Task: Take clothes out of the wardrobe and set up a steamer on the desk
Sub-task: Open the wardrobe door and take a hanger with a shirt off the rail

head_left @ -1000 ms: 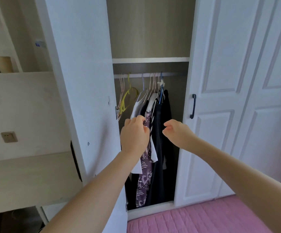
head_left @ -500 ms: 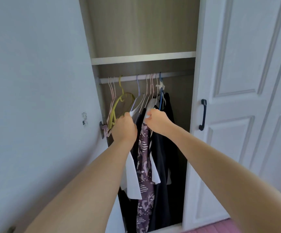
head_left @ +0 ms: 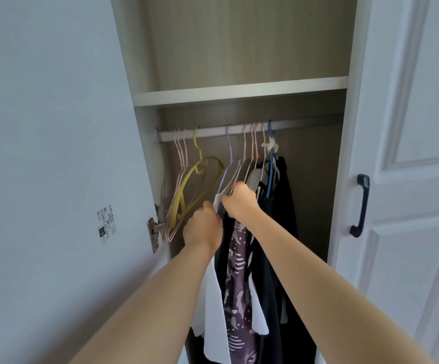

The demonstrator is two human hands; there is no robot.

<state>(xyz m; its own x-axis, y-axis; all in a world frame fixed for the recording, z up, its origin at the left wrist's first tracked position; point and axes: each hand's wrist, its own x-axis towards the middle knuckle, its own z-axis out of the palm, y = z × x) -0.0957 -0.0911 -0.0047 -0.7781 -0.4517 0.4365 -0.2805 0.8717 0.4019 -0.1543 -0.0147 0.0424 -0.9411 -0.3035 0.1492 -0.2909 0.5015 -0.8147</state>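
Observation:
Inside the open wardrobe, several garments hang from a white rail (head_left: 213,131): a white top (head_left: 213,306), a purple patterned piece (head_left: 238,285) and black clothes (head_left: 286,206). My left hand (head_left: 204,227) grips the shoulder of the white top, fingers curled into the fabric. My right hand (head_left: 240,200) pinches the collar area just right of it, at the foot of the pale hangers. No steamer is in view.
Empty pink hangers and a yellow hanger (head_left: 187,190) hang at the rail's left end. The open left door (head_left: 55,179) stands close on my left. The shut right door with a black handle (head_left: 360,206) borders the opening. A shelf (head_left: 239,90) runs above the rail.
I have moved closer to the wardrobe. Both hands went up from the middle of the clothes to the garment shoulders and took hold near the hangers.

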